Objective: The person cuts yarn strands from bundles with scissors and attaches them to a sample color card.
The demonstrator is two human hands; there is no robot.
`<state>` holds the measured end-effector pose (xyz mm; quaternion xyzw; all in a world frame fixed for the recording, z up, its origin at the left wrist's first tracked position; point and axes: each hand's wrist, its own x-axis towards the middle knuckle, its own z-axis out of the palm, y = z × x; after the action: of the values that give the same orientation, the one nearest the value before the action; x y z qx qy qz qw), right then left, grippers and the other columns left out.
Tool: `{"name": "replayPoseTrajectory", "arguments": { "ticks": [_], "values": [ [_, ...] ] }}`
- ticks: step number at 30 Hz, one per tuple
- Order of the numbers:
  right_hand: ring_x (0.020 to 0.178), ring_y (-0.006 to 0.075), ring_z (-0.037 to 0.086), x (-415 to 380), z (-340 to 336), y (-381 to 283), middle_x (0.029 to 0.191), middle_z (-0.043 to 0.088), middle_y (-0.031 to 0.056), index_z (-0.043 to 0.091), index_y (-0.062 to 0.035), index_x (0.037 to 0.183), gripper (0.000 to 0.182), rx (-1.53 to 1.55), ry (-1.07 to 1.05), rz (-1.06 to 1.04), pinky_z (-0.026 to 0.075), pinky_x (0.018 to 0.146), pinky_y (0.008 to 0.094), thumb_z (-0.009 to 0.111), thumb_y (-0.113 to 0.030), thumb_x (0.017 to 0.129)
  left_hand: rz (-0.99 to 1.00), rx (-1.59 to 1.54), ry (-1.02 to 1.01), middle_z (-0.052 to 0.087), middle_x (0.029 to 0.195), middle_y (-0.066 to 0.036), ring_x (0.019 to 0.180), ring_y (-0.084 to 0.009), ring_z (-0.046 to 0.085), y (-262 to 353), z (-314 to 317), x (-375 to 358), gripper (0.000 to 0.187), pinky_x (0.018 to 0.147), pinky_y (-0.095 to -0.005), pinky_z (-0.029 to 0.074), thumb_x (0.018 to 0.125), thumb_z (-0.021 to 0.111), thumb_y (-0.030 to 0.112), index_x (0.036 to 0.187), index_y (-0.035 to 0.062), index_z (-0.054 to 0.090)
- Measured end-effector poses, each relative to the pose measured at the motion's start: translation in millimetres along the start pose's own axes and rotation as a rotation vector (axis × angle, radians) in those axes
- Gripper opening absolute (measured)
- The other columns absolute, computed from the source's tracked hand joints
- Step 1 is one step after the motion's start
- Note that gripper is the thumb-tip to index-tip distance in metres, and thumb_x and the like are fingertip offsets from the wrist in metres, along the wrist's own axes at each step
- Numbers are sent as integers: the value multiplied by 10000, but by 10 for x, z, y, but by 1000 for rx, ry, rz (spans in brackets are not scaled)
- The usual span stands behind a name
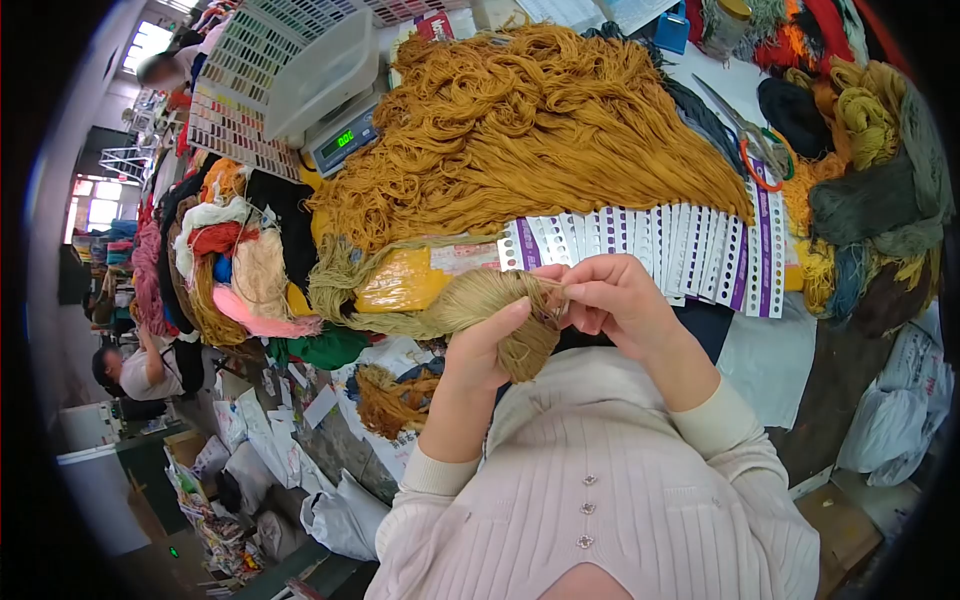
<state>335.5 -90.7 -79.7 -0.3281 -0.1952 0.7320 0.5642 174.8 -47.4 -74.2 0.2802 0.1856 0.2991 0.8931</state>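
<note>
A: What's the yarn bundle point(475, 305) like?

B: Tan, with a soft sheen. On the left a looser tail point(390, 322) trails along beside a yellow taped packet point(398, 290); towards the right the threads gather into a smooth, rounded mass.

A: And where is it exactly?

B: Between the two hands, in front of the person's cream sweater point(590, 450), at the near side of the work surface. Beyond it spreads a big heap of mustard yarn point(540, 130).

A: Any containers around?

B: From the left, a clear plastic tub point(325, 75) by the scale point(345, 142), with bare pale plastic showing inside it. Near the top right there's a jar point(735, 10), cut off by the edge of the view, so I can't tell what it holds. At far right sit white plastic bags point(888, 410), contents hidden.

A: Now the fingers.

B: The left hand point(485, 345) is closed around the bundle, thumb laid on top, most of the other fingers out of sight behind it. The right hand point(615, 300) has thumb and forefinger brought together on a thin strand point(552, 284) at the bundle's right end; its remaining fingers curl below, close to the yarn. Whether those touch it, I can't tell.
</note>
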Motion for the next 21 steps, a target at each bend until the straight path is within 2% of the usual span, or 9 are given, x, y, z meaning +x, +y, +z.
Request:
{"name": "replayPoseTrajectory", "arguments": {
  "ticks": [2,5,8,9,12,14,17,20,21],
  "values": [
    [503,56,491,-8,24,-6,868,577,109,586,36,779,97,-39,24,-8,388,432,157,530,-34,744,-53,15,84,514,1023,-145,931,-197,505,-10,-2,8,380,803,-313,405,804,458,109,1128,-81,394],
    [521,48,485,-22,118,-70,903,571,107,590,33,778,89,-324,45,24,386,447,161,541,-31,738,-55,17,203,518,1019,-142,925,-189,508,-18,70,51,337,795,-302,412,802,458,69,1102,-81,422],
    [518,34,451,12,158,19,923,568,96,595,30,777,85,-318,37,-123,368,458,164,554,-27,728,-44,36,259,514,1028,-148,929,-186,509,-17,98,56,323,805,-305,410,814,441,83,1093,-80,432],
    [514,28,436,13,124,23,919,568,91,594,28,786,91,-250,19,-72,360,458,164,555,-33,730,-44,46,268,512,1032,-151,930,-186,509,-16,97,57,322,811,-307,409,820,434,94,1091,-79,434],
    [500,14,394,19,-28,0,892,568,72,590,19,814,111,-15,-56,49,334,452,163,556,-54,736,-97,-45,124,492,1068,-161,960,-194,496,-12,-94,58,337,824,-327,403,842,404,144,1096,-76,432],
    [484,6,370,23,-96,-7,855,567,55,586,10,833,126,179,-123,81,313,439,161,556,-70,741,-60,-115,173,485,1077,-160,973,-197,487,-24,-36,46,355,823,-340,402,849,393,172,1099,-76,428],
    [479,-1,362,12,-37,-18,825,561,28,579,5,864,158,150,-15,147,291,421,163,557,-98,747,-45,-160,212,482,1077,-155,987,-202,474,-30,49,45,373,822,-357,399,850,392,197,1102,-76,422],
    [473,-4,358,25,18,40,771,555,2,588,3,852,153,-179,41,147,260,401,158,566,-97,738,-77,-156,156,487,1060,-153,977,-206,479,-31,24,70,367,817,-356,401,843,406,186,1099,-77,423],
    [477,-3,361,27,27,47,756,554,-1,592,2,843,147,-187,40,128,251,396,156,569,-94,734,-93,-152,124,490,1053,-153,970,-207,484,-31,14,76,362,815,-353,403,840,412,178,1097,-77,424]
  ]
}}
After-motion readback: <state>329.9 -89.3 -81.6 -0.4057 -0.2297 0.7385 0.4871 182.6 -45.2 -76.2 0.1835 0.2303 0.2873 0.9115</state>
